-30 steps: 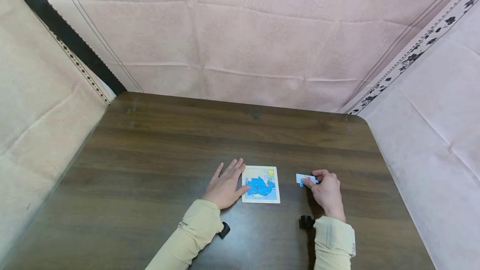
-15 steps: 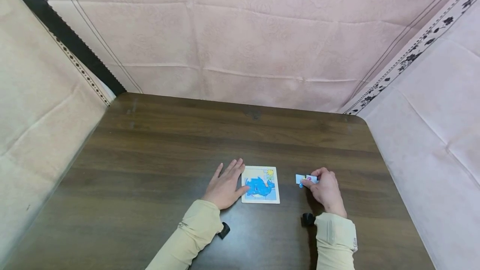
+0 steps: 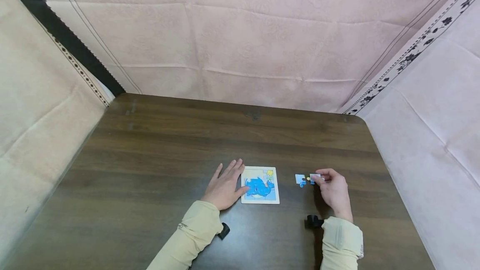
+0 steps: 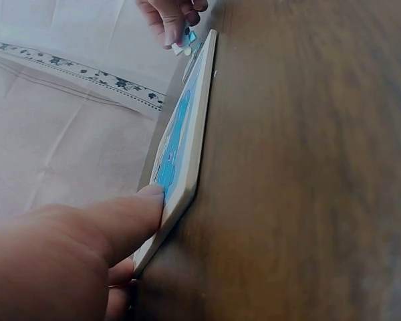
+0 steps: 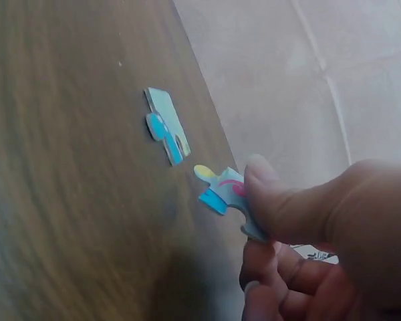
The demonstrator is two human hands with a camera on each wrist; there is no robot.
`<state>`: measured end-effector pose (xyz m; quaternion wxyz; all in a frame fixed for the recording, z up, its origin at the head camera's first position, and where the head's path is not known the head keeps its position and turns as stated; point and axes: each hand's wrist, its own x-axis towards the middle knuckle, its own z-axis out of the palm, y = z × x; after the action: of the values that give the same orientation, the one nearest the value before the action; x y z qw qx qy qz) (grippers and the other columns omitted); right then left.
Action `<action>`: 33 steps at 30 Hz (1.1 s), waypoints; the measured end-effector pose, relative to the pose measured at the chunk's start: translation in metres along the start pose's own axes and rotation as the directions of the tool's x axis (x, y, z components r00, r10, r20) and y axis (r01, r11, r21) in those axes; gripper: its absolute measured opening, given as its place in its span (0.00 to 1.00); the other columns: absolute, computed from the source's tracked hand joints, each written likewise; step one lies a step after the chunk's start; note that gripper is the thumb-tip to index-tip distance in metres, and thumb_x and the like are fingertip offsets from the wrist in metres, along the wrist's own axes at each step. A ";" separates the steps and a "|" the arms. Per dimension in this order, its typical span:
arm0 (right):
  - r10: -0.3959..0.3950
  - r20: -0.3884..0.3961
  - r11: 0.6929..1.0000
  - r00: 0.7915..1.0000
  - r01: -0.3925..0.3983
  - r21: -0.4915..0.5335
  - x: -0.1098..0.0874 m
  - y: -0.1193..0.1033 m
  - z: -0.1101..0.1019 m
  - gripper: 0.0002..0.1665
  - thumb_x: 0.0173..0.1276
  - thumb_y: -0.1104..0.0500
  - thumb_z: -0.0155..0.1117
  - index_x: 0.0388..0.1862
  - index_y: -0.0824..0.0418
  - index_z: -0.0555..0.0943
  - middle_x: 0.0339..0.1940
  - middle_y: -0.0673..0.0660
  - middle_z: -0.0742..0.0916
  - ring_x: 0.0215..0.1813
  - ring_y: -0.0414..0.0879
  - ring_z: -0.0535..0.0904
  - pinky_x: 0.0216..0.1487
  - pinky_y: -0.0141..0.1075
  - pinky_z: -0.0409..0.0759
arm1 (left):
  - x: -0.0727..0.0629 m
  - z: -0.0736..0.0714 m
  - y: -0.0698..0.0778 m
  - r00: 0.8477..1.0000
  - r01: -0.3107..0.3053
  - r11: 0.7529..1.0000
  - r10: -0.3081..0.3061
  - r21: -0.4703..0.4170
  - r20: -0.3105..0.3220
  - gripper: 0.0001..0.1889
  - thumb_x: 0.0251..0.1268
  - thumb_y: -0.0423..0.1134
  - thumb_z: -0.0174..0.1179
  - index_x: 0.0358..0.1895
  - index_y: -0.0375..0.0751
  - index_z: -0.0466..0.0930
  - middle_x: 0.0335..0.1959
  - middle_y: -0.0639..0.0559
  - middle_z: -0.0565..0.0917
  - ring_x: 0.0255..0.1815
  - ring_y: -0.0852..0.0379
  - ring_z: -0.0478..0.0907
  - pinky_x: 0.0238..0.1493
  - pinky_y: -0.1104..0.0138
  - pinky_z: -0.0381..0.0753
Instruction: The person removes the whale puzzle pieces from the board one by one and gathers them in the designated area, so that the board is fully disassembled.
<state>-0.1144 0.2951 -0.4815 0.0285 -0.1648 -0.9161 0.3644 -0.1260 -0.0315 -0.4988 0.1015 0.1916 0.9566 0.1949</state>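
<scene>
A square puzzle board [image 3: 260, 185] with a blue whale and a yellow sun lies flat on the table. My left hand [image 3: 224, 184] rests along its left edge, fingers straight, the thumb [image 4: 130, 217] on its face. To the right, my right hand [image 3: 335, 191] pinches a light-blue puzzle piece [image 5: 224, 190] with a pink mark and a yellow knob between thumb and fingers. Just left of it, apart from it, another puzzle piece [image 3: 300, 179] in pale and bright blue lies on the table, seen also in the right wrist view.
The brown wooden table [image 3: 168, 149] surrounds the board and the pieces. Pale cloth [image 3: 243, 41] hangs behind the table and on both sides. A black wrist device [image 3: 313, 221] sits at the right cuff, another [image 3: 223, 231] at the left.
My right hand has moved slightly right with the pinched piece, and a gap has opened between it and the piece left on the table. The left hand and the board stay in place.
</scene>
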 end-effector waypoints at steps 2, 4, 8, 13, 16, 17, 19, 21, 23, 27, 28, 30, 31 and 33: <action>0.011 -0.008 1.000 1.000 -0.011 0.001 0.000 0.001 -0.001 0.15 0.66 0.55 0.68 0.46 0.64 0.83 0.35 0.58 0.84 0.36 0.49 0.76 0.35 0.35 0.74 | 0.000 0.000 0.000 1.000 0.002 1.000 -0.002 -0.001 0.003 0.40 0.67 0.61 0.56 0.76 0.46 0.57 0.78 0.53 0.52 0.79 0.54 0.44 0.76 0.49 0.39; 0.017 -0.017 1.000 1.000 -0.017 -0.012 0.000 0.001 -0.002 0.14 0.66 0.56 0.68 0.46 0.64 0.84 0.34 0.58 0.85 0.35 0.49 0.77 0.34 0.35 0.74 | 0.000 0.000 0.000 1.000 -0.002 1.000 0.002 -0.001 0.005 0.40 0.67 0.61 0.55 0.76 0.46 0.57 0.78 0.53 0.51 0.79 0.54 0.44 0.76 0.49 0.39; 0.025 -0.038 0.999 0.999 -0.027 -0.047 -0.001 0.002 0.000 0.14 0.65 0.55 0.70 0.44 0.63 0.85 0.31 0.57 0.85 0.34 0.49 0.77 0.34 0.37 0.72 | 0.000 0.000 0.000 1.000 -0.004 1.000 0.004 -0.002 0.003 0.40 0.67 0.61 0.56 0.76 0.46 0.57 0.78 0.53 0.51 0.79 0.54 0.44 0.76 0.49 0.39; 0.053 -0.050 0.996 0.997 -0.056 -0.071 0.000 0.001 0.004 0.14 0.65 0.54 0.69 0.43 0.62 0.85 0.31 0.56 0.85 0.36 0.52 0.76 0.35 0.39 0.70 | 0.000 0.001 -0.001 1.000 -0.004 1.000 0.004 0.003 -0.005 0.40 0.67 0.61 0.56 0.76 0.46 0.57 0.78 0.52 0.52 0.79 0.53 0.44 0.75 0.49 0.39; 0.059 -0.051 0.995 0.997 -0.063 -0.073 0.000 -0.001 0.006 0.15 0.65 0.54 0.69 0.44 0.62 0.85 0.32 0.57 0.85 0.36 0.52 0.77 0.34 0.39 0.69 | 0.000 0.002 -0.001 1.000 0.002 1.000 -0.002 0.010 -0.002 0.40 0.67 0.61 0.56 0.76 0.46 0.57 0.78 0.53 0.52 0.79 0.54 0.44 0.76 0.49 0.38; 0.064 -0.053 0.995 0.997 -0.068 -0.075 0.000 -0.001 0.006 0.15 0.65 0.53 0.69 0.45 0.62 0.85 0.32 0.57 0.85 0.37 0.53 0.77 0.35 0.39 0.69 | 0.000 0.002 -0.001 1.000 0.003 1.000 -0.003 0.012 -0.001 0.40 0.67 0.61 0.56 0.76 0.46 0.57 0.78 0.53 0.52 0.79 0.54 0.44 0.76 0.49 0.38; 0.072 -0.060 0.994 0.996 -0.077 -0.080 0.000 -0.001 0.007 0.16 0.64 0.53 0.70 0.45 0.62 0.85 0.32 0.57 0.85 0.37 0.53 0.76 0.35 0.39 0.69 | 0.000 0.002 0.000 1.000 0.005 1.000 -0.005 0.012 -0.001 0.40 0.66 0.61 0.56 0.76 0.46 0.57 0.78 0.53 0.52 0.79 0.53 0.44 0.76 0.49 0.39; 0.086 -0.068 0.992 0.994 -0.092 -0.082 0.000 -0.001 0.008 0.17 0.63 0.52 0.71 0.46 0.62 0.84 0.33 0.57 0.85 0.37 0.54 0.76 0.35 0.40 0.69 | 0.000 0.002 -0.001 1.000 0.005 1.000 -0.005 0.014 -0.002 0.40 0.67 0.61 0.56 0.76 0.46 0.57 0.78 0.53 0.52 0.79 0.53 0.44 0.75 0.49 0.39; 0.100 -0.078 0.991 0.992 -0.106 -0.081 0.001 0.000 0.009 0.18 0.63 0.52 0.71 0.46 0.62 0.83 0.33 0.57 0.84 0.37 0.53 0.76 0.35 0.40 0.69 | 0.000 0.002 -0.001 1.000 0.004 1.000 -0.004 0.014 -0.003 0.40 0.67 0.61 0.55 0.76 0.46 0.57 0.78 0.53 0.52 0.79 0.53 0.44 0.75 0.49 0.39; 0.134 -0.080 0.987 0.988 -0.140 -0.073 0.000 -0.001 0.009 0.19 0.62 0.50 0.72 0.45 0.63 0.81 0.34 0.58 0.82 0.37 0.53 0.75 0.34 0.40 0.68 | 0.000 0.002 -0.001 1.000 -0.001 1.000 0.001 0.012 -0.004 0.40 0.67 0.61 0.55 0.76 0.46 0.57 0.78 0.53 0.52 0.79 0.53 0.44 0.76 0.49 0.39; 0.140 -0.078 0.987 0.987 -0.145 -0.073 -0.001 -0.001 0.009 0.20 0.62 0.50 0.72 0.44 0.63 0.81 0.35 0.58 0.82 0.38 0.53 0.75 0.35 0.40 0.69 | 0.000 0.001 -0.001 1.000 -0.003 1.000 0.003 0.012 -0.005 0.40 0.67 0.61 0.55 0.76 0.46 0.57 0.78 0.52 0.52 0.79 0.53 0.44 0.75 0.49 0.39; 0.147 -0.075 0.986 0.986 -0.152 -0.073 -0.001 -0.001 0.009 0.20 0.62 0.49 0.71 0.44 0.63 0.81 0.35 0.58 0.82 0.38 0.54 0.75 0.35 0.40 0.69 | 0.000 0.001 -0.001 1.000 -0.006 1.000 0.006 0.009 -0.008 0.40 0.67 0.61 0.55 0.76 0.45 0.57 0.78 0.52 0.52 0.79 0.53 0.45 0.75 0.48 0.39; 0.148 -0.073 0.985 0.986 -0.153 -0.075 -0.001 -0.001 0.009 0.21 0.62 0.49 0.71 0.44 0.63 0.81 0.35 0.58 0.82 0.38 0.54 0.76 0.35 0.40 0.69 | 0.000 0.001 -0.001 1.000 -0.007 1.000 0.007 0.009 -0.009 0.40 0.67 0.61 0.55 0.76 0.45 0.57 0.78 0.52 0.53 0.79 0.52 0.45 0.75 0.48 0.40; 0.150 -0.071 0.985 0.986 -0.155 -0.080 -0.001 -0.001 0.009 0.21 0.62 0.48 0.71 0.44 0.63 0.81 0.35 0.58 0.82 0.38 0.54 0.76 0.35 0.41 0.69 | 0.000 0.001 -0.001 1.000 -0.007 1.000 0.008 0.010 -0.010 0.40 0.67 0.61 0.55 0.76 0.45 0.57 0.78 0.52 0.53 0.79 0.52 0.45 0.75 0.48 0.39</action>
<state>-0.1150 0.2884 -0.4874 0.0231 -0.2474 -0.9141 0.3203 -0.1258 -0.0323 -0.4997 0.0950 0.1947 0.9572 0.1916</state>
